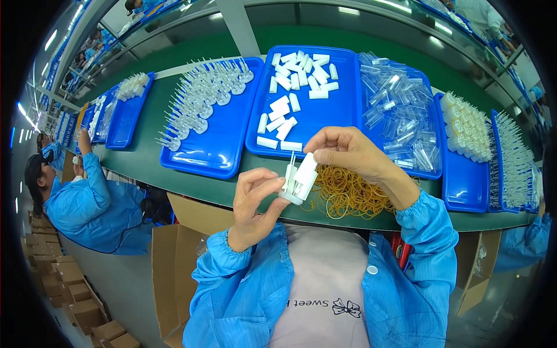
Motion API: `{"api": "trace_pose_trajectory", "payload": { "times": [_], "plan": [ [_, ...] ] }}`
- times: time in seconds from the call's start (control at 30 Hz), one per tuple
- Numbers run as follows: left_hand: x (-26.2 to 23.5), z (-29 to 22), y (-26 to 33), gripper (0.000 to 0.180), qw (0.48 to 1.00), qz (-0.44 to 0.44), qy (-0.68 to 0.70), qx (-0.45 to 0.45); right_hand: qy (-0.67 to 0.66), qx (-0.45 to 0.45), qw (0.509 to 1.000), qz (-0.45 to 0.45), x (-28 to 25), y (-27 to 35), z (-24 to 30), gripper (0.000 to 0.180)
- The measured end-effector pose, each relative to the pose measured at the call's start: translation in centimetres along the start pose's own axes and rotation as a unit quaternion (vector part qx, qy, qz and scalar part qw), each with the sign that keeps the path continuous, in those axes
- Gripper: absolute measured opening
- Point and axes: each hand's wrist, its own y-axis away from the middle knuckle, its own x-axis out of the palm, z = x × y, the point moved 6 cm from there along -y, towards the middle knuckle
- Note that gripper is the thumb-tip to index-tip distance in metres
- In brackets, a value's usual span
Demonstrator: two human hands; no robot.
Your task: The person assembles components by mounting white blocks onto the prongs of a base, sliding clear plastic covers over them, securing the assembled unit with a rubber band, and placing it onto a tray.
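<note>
Along a green worktop [152, 133], wearing a pale shirt [325, 255] printed with upside-down dark lettering [309, 303] and a bow [346, 308]. Working just over the near edge, facing a blue rectangular plastic tray [319, 119] of white blocks [295, 102]. Pinching a white round-based plastic piece with thin prongs [292, 198] between thumb and fingers of the left hand [255, 200]; grasping a white blocky plastic sleeve [306, 174] with fingertips of the right hand [351, 152], holding both pieces touching. Having yellow-brown elastic rings [351, 196] heaped by the right wrist, and green showing leftward, between tray and edge.

Right-edge co-worker [527, 240]; mostly cut off
</note>
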Motion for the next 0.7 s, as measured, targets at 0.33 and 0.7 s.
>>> {"api": "trace_pose_trajectory", "payload": {
  "times": [0.33,0.7],
  "plan": [
    [-0.2,0.3,0.7,0.047,0.999,-0.023,-0.021,0.01,0.089,-0.07,0.993,-0.007,2.5,0.7,0.4,0.012],
    [-1.2,3.5,1.7,0.015,0.97,-0.054,0.087,-0.219,0.216,-0.085,0.973,0.005,0.8,-4.5,0.3,0.015]
  ]
}}
